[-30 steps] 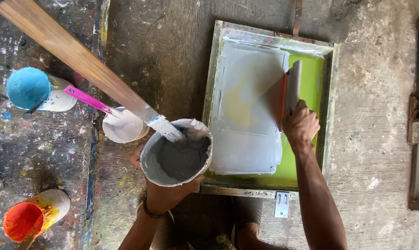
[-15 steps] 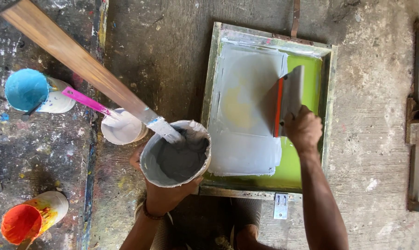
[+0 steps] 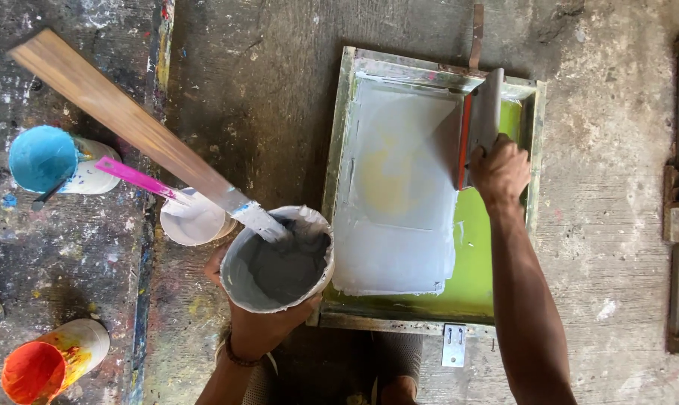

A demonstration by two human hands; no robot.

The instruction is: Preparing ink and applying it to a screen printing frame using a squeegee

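Since the earlier frames the right hand (image 3: 499, 171) has carried the squeegee (image 3: 479, 127) up the screen frame (image 3: 339, 135), from the middle of the mesh toward its far edge. The hand grasps the squeegee at its near end; the tool's long axis runs away from the person, its orange blade edge facing left over the white ink. The left hand (image 3: 260, 324) cups a bucket (image 3: 278, 259) of grey paint from beneath, close to the frame's near left corner. A wooden paddle (image 3: 140, 131) leans in the bucket, pointing up and left.
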